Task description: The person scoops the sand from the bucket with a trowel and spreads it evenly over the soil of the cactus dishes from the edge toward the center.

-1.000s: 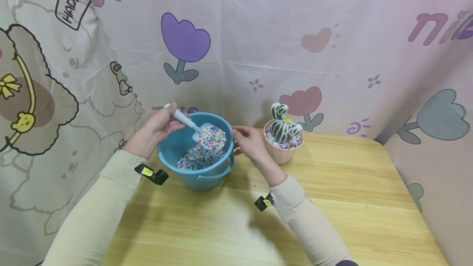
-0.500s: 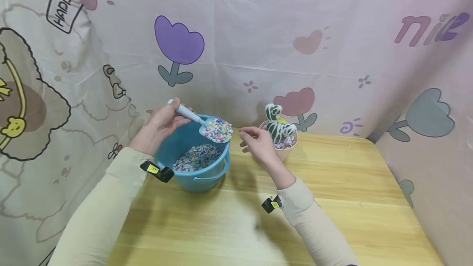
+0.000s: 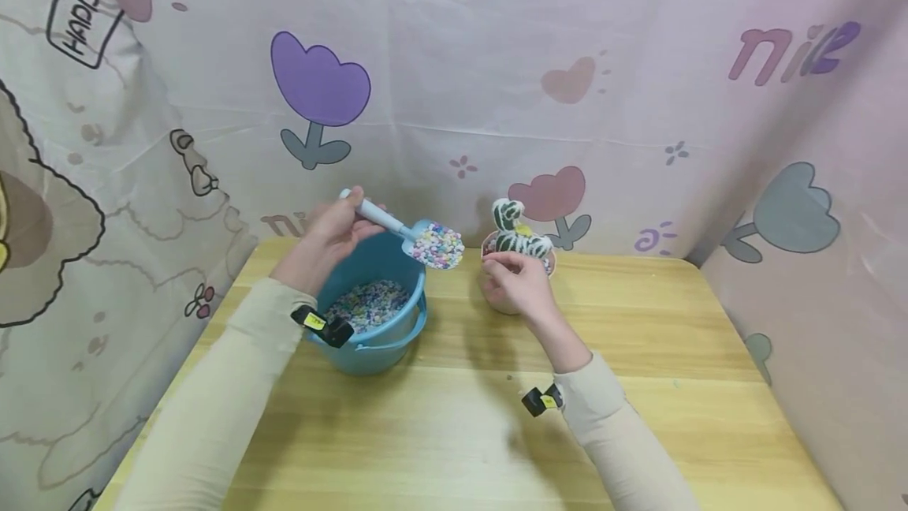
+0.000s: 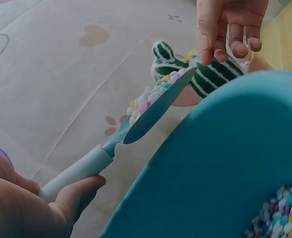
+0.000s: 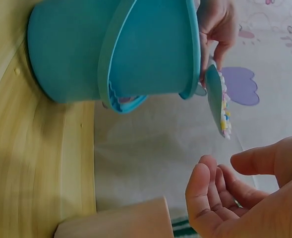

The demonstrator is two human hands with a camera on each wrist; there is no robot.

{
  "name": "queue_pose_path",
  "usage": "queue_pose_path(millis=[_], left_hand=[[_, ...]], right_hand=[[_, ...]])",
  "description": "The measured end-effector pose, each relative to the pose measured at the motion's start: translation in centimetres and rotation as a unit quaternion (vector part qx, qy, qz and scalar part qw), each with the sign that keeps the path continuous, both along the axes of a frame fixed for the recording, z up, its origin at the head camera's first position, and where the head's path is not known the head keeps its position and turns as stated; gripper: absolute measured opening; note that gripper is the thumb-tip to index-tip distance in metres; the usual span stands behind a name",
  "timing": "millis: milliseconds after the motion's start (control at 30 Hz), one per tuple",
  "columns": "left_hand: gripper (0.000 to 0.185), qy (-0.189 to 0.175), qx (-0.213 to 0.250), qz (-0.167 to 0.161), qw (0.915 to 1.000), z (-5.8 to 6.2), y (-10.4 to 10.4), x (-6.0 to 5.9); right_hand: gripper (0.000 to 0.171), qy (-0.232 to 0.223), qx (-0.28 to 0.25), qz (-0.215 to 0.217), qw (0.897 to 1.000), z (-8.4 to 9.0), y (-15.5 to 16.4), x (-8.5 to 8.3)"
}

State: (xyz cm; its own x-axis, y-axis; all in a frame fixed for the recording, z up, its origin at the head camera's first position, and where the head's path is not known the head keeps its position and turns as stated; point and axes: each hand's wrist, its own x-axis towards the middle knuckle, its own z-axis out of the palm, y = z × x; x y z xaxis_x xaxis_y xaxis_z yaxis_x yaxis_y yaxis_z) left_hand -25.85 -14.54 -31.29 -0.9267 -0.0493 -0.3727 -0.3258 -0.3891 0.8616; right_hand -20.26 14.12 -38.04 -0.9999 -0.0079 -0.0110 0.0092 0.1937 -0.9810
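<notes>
My left hand (image 3: 328,235) grips the pale blue handle of a small plastic shovel (image 4: 158,109), its blade heaped with pastel pebbles (image 3: 437,246). The shovel hangs in the air past the right rim of a blue bucket (image 3: 376,341). More of the same pebbles lie in the bottom of the bucket. My right hand (image 3: 521,284) holds nothing; its fingers are loosely bent, between the shovel's tip and a pink pot (image 5: 131,220). In that pot stands a green-and-white toy cactus (image 3: 521,239) with a yellow spot. The hand partly covers the pot in the head view.
Bucket and pot stand near the back edge of a wooden table (image 3: 454,432). A printed curtain (image 3: 426,61) hangs close behind and on both sides. The bucket's handle (image 3: 404,337) hangs down at its front right. A few stray pebbles lie on the wood.
The loaded shovel has risen out of the bucket and moved right, past its rim. My right hand has left the bucket's rim and moved right, in front of the pot.
</notes>
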Motion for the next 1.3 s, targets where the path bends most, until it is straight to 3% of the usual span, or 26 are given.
queue_pose_path(millis=[233, 600, 933, 1300], left_hand=[[0.056, 0.0, 0.006, 0.013, 0.9999, -0.2, 1.5, -0.8], [0.057, -0.002, -0.007, 0.016, 0.9998, -0.5, 3.4, -1.5], [0.061, -0.008, -0.046, 0.025, 0.9986, -0.9, 5.0, -2.1], [0.059, 0.014, -0.073, 0.007, 0.9972, -1.0, 6.8, -2.5]], right_hand=[[0.03, -0.023, -0.024, -0.007, 0.999, -0.4, 2.3, 0.0], [0.033, -0.045, -0.047, -0.054, 0.996, -0.6, 6.8, -0.7], [0.031, -0.034, -0.025, -0.098, 0.994, -1.4, 9.6, -2.3], [0.033, -0.012, 0.02, -0.126, 0.992, -2.7, 10.5, -4.3]])
